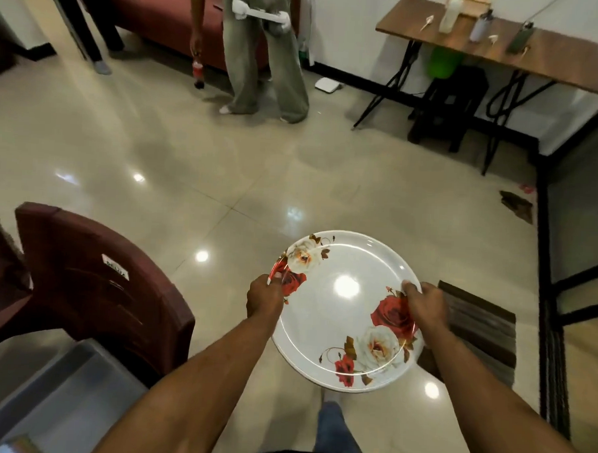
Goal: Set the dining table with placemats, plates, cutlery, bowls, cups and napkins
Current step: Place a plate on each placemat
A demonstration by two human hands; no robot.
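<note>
Overhead lamp glare on floor (203,194) & plate (346,286) — edges warped, soft.

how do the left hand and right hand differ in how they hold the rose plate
The left hand pinches the plate at its far left rim, beside a red rose; the right hand grips the right rim, thumb lying over a red rose. The left hand sits outside the rim, while the right hand reaches further onto the plate's face. Both hold the plate in the air above the tiled floor.
</note>
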